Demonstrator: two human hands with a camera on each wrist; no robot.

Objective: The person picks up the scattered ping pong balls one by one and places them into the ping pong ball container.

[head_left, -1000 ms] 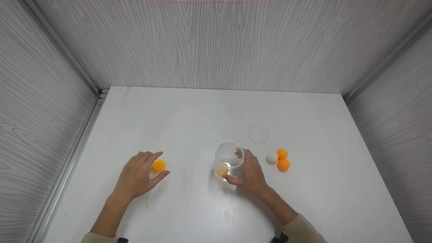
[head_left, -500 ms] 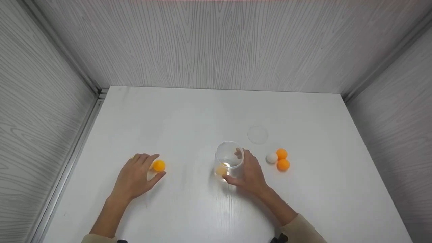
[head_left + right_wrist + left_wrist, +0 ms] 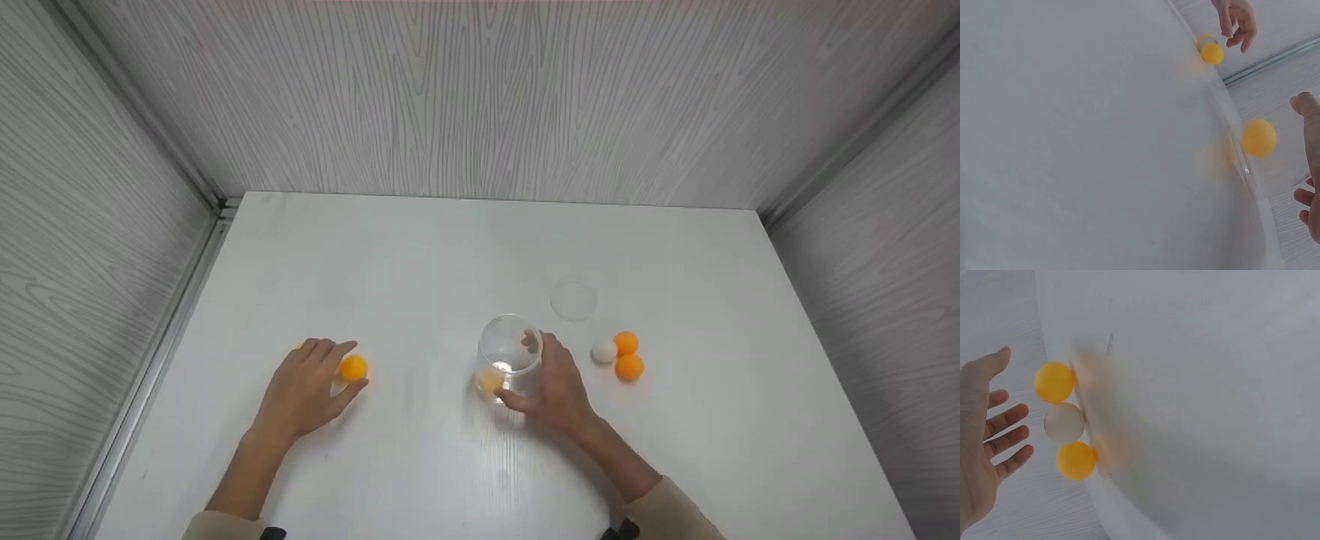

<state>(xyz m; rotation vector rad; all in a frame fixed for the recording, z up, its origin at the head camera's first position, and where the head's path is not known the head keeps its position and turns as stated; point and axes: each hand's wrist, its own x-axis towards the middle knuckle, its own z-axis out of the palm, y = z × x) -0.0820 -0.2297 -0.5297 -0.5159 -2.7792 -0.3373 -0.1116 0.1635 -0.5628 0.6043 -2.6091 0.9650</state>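
My left hand [image 3: 300,394] hovers at an orange table tennis ball [image 3: 353,367], its thumb and fingers spread around it. Three balls lie in a row in the left wrist view: an orange ball [image 3: 1054,382], a white ball [image 3: 1064,423] and another orange ball [image 3: 1076,460]; the fingers look apart from them. A clear cup [image 3: 495,341] stands upright on the table, and my right hand [image 3: 559,390] grips its right side. Inside the cup, at the bottom, sits one orange ball [image 3: 490,380], also visible as an orange ball [image 3: 1259,138] in the right wrist view.
Right of the cup, a white ball [image 3: 604,352] and two orange balls [image 3: 629,367] lie in a cluster. A thin clear disc [image 3: 573,300] lies flat behind them. Grey wood-grain panels [image 3: 480,97] border the white table [image 3: 420,247] at the back and sides.
My left hand has drawn slightly left, and its thumb tip has come closer to the orange ball. The ball inside the cup has shifted a little. My right hand keeps its grip.
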